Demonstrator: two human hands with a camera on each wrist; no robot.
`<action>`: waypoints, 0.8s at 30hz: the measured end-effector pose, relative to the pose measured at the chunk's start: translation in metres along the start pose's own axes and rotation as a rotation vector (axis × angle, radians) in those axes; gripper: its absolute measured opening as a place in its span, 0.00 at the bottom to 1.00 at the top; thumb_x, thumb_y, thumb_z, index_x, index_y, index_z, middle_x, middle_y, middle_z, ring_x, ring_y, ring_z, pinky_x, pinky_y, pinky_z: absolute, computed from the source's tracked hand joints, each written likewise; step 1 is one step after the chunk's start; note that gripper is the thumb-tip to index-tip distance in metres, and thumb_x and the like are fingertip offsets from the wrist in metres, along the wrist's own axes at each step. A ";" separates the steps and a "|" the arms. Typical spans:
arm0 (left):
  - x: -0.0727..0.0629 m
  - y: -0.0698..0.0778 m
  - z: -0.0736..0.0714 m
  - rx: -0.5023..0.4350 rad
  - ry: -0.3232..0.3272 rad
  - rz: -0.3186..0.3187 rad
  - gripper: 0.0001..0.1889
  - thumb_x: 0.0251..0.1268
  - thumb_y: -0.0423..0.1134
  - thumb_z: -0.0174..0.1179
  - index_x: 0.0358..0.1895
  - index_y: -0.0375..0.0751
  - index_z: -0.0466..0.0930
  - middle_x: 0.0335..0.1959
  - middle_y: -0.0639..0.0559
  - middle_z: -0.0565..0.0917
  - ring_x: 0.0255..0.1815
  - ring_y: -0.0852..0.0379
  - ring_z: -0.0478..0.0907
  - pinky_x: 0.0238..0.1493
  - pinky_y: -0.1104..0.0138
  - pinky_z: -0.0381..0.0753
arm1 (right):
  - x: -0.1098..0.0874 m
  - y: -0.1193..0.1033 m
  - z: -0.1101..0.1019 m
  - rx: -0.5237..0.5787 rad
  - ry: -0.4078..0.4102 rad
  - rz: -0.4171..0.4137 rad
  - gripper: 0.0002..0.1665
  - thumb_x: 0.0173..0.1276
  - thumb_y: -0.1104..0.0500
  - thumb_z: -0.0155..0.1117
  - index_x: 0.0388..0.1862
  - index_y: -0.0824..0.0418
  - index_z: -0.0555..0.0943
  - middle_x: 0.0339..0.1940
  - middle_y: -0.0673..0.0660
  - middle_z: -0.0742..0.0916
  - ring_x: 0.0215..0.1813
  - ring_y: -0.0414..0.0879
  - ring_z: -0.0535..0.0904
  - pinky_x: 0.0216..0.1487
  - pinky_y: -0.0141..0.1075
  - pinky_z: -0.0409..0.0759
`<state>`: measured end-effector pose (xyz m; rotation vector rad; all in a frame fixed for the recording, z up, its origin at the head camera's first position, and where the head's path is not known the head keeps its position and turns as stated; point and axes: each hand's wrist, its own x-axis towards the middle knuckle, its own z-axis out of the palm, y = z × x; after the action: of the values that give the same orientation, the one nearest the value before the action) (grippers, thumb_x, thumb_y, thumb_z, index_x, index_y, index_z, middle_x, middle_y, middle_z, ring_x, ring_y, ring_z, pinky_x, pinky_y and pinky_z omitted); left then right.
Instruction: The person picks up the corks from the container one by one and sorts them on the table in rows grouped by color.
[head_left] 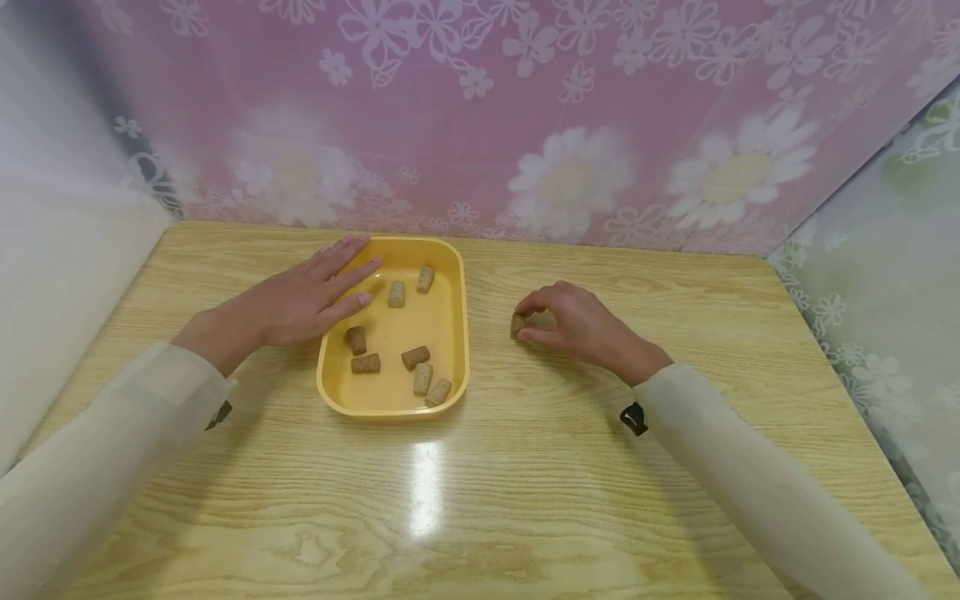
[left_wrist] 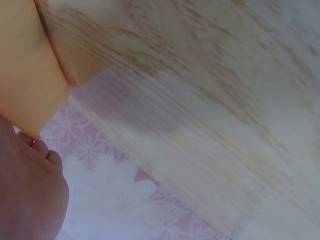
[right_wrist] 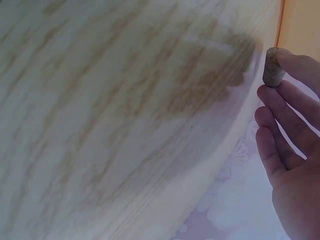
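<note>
Between thumb and fingertips, my right hand (head_left: pixel 573 323) pinches a brown cork (head_left: pixel 517 325) to the right of the yellow tray. The same cork (right_wrist: pixel 273 68) shows clearly in the right wrist view, its lower end narrower. My left hand (head_left: pixel 303 302) rests on the left rim of the yellow tray (head_left: pixel 463 333), fingers straight and spread over its inside. Several corks lie in the tray: two pale ones, such as this cork (head_left: pixel 396 294), near the back, darker ones like this brown cork (head_left: pixel 365 363) nearer the front.
The tray stands on a wood-grain table (head_left: pixel 540 483). Behind it hangs a pink flowered curtain (head_left: pixel 465 125), with a white wall (head_left: pixel 67 167) at the left and a pale flowered sheet (head_left: pixel 892 275) at the right.
</note>
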<state>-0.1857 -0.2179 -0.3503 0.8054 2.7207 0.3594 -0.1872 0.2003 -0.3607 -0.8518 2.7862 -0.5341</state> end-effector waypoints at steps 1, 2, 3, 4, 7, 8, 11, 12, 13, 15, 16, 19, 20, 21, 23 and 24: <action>0.000 0.000 0.000 0.001 0.001 0.001 0.38 0.90 0.67 0.32 0.92 0.59 0.38 0.93 0.52 0.30 0.94 0.40 0.29 0.89 0.33 0.41 | 0.000 0.000 0.001 0.001 -0.001 0.001 0.20 0.76 0.53 0.77 0.61 0.60 0.89 0.57 0.57 0.92 0.61 0.57 0.85 0.68 0.58 0.83; 0.000 -0.001 0.000 0.002 0.002 0.000 0.38 0.90 0.67 0.32 0.92 0.59 0.38 0.93 0.52 0.30 0.94 0.41 0.29 0.89 0.33 0.41 | 0.000 0.000 0.001 0.001 -0.001 0.001 0.20 0.76 0.52 0.77 0.61 0.60 0.89 0.57 0.57 0.92 0.61 0.57 0.85 0.68 0.57 0.83; 0.000 -0.001 0.001 0.001 0.002 -0.001 0.38 0.90 0.67 0.32 0.92 0.60 0.38 0.93 0.52 0.30 0.94 0.41 0.28 0.89 0.33 0.40 | 0.001 0.000 0.002 0.003 -0.001 0.002 0.20 0.75 0.52 0.77 0.61 0.60 0.89 0.57 0.57 0.92 0.61 0.56 0.85 0.68 0.57 0.83; 0.000 -0.001 0.001 0.000 0.002 0.000 0.38 0.90 0.67 0.32 0.92 0.60 0.38 0.93 0.52 0.30 0.94 0.41 0.28 0.89 0.33 0.40 | 0.001 0.001 0.002 0.003 0.000 0.001 0.20 0.75 0.52 0.77 0.61 0.60 0.89 0.57 0.57 0.92 0.61 0.56 0.85 0.67 0.57 0.83; 0.000 -0.001 0.001 -0.005 0.000 0.002 0.38 0.90 0.67 0.32 0.92 0.60 0.37 0.93 0.52 0.30 0.94 0.41 0.28 0.89 0.33 0.40 | 0.001 0.000 0.003 0.002 -0.001 -0.002 0.21 0.75 0.51 0.78 0.61 0.60 0.89 0.57 0.57 0.92 0.60 0.55 0.86 0.67 0.56 0.84; 0.000 -0.001 0.000 -0.006 -0.001 0.002 0.38 0.90 0.67 0.32 0.92 0.60 0.37 0.93 0.52 0.30 0.94 0.41 0.28 0.89 0.33 0.40 | 0.000 0.000 0.003 0.001 -0.001 -0.004 0.21 0.75 0.51 0.78 0.61 0.60 0.89 0.57 0.57 0.92 0.60 0.55 0.86 0.67 0.56 0.83; 0.000 -0.001 0.000 -0.006 -0.002 0.004 0.38 0.90 0.68 0.32 0.92 0.60 0.37 0.93 0.53 0.29 0.94 0.41 0.28 0.89 0.33 0.40 | 0.000 0.000 0.003 -0.002 -0.003 -0.006 0.21 0.75 0.51 0.78 0.61 0.60 0.89 0.57 0.57 0.92 0.61 0.56 0.86 0.68 0.57 0.83; 0.001 -0.001 0.000 -0.006 -0.002 0.004 0.38 0.90 0.68 0.32 0.92 0.60 0.37 0.93 0.53 0.29 0.94 0.41 0.28 0.89 0.33 0.40 | 0.000 0.000 0.003 -0.002 -0.004 -0.005 0.21 0.75 0.51 0.78 0.61 0.60 0.89 0.57 0.57 0.92 0.61 0.56 0.86 0.68 0.57 0.82; 0.001 -0.001 0.000 -0.006 -0.002 0.006 0.38 0.90 0.67 0.32 0.92 0.60 0.37 0.93 0.53 0.29 0.94 0.41 0.28 0.89 0.33 0.40 | 0.000 0.000 0.003 -0.001 -0.004 -0.005 0.21 0.75 0.52 0.78 0.61 0.60 0.89 0.57 0.57 0.92 0.61 0.56 0.86 0.68 0.57 0.82; 0.001 -0.001 0.000 -0.008 -0.002 0.007 0.38 0.90 0.67 0.32 0.92 0.60 0.38 0.93 0.53 0.29 0.94 0.41 0.28 0.89 0.33 0.39 | 0.000 0.001 0.003 -0.001 -0.002 -0.006 0.21 0.75 0.52 0.78 0.61 0.60 0.89 0.58 0.57 0.92 0.61 0.56 0.86 0.69 0.57 0.82; 0.001 -0.001 0.000 -0.009 -0.002 0.006 0.38 0.90 0.67 0.32 0.92 0.60 0.38 0.93 0.53 0.29 0.94 0.41 0.28 0.89 0.33 0.39 | 0.000 0.001 0.004 -0.001 -0.001 -0.006 0.21 0.75 0.52 0.78 0.61 0.59 0.89 0.58 0.57 0.92 0.61 0.56 0.86 0.69 0.57 0.82; 0.000 -0.001 -0.001 -0.011 -0.005 0.006 0.38 0.90 0.67 0.32 0.92 0.60 0.38 0.93 0.53 0.29 0.94 0.41 0.28 0.89 0.33 0.39 | -0.001 0.000 0.004 -0.003 0.001 -0.007 0.21 0.75 0.51 0.78 0.61 0.59 0.89 0.58 0.57 0.92 0.61 0.56 0.86 0.68 0.57 0.83; 0.000 -0.001 -0.001 -0.011 -0.006 0.005 0.38 0.90 0.67 0.32 0.92 0.60 0.38 0.93 0.53 0.29 0.94 0.41 0.28 0.89 0.33 0.39 | -0.001 -0.001 0.004 -0.003 0.000 -0.006 0.21 0.74 0.51 0.78 0.61 0.59 0.89 0.58 0.57 0.92 0.61 0.56 0.86 0.68 0.56 0.83; 0.000 -0.001 -0.001 -0.010 -0.006 0.004 0.38 0.90 0.67 0.32 0.92 0.60 0.38 0.93 0.53 0.29 0.94 0.41 0.28 0.89 0.33 0.39 | -0.001 -0.001 0.003 -0.004 0.000 -0.003 0.21 0.75 0.51 0.78 0.61 0.59 0.89 0.58 0.57 0.92 0.61 0.56 0.86 0.68 0.56 0.83; 0.000 -0.001 -0.001 -0.007 -0.005 0.004 0.38 0.90 0.67 0.32 0.92 0.60 0.38 0.93 0.53 0.29 0.94 0.41 0.28 0.89 0.34 0.39 | -0.001 -0.002 0.003 -0.004 -0.002 0.003 0.22 0.75 0.50 0.77 0.61 0.59 0.89 0.59 0.57 0.92 0.62 0.55 0.86 0.68 0.56 0.83; 0.000 -0.001 -0.001 -0.005 -0.005 0.004 0.38 0.90 0.67 0.32 0.92 0.60 0.38 0.93 0.53 0.29 0.94 0.41 0.28 0.89 0.34 0.39 | -0.001 -0.002 0.003 -0.004 -0.002 0.004 0.22 0.75 0.50 0.77 0.61 0.59 0.89 0.59 0.57 0.92 0.62 0.55 0.86 0.68 0.56 0.83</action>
<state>-0.1863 -0.2188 -0.3496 0.8091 2.7129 0.3652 -0.1845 0.1984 -0.3621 -0.8467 2.7874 -0.5268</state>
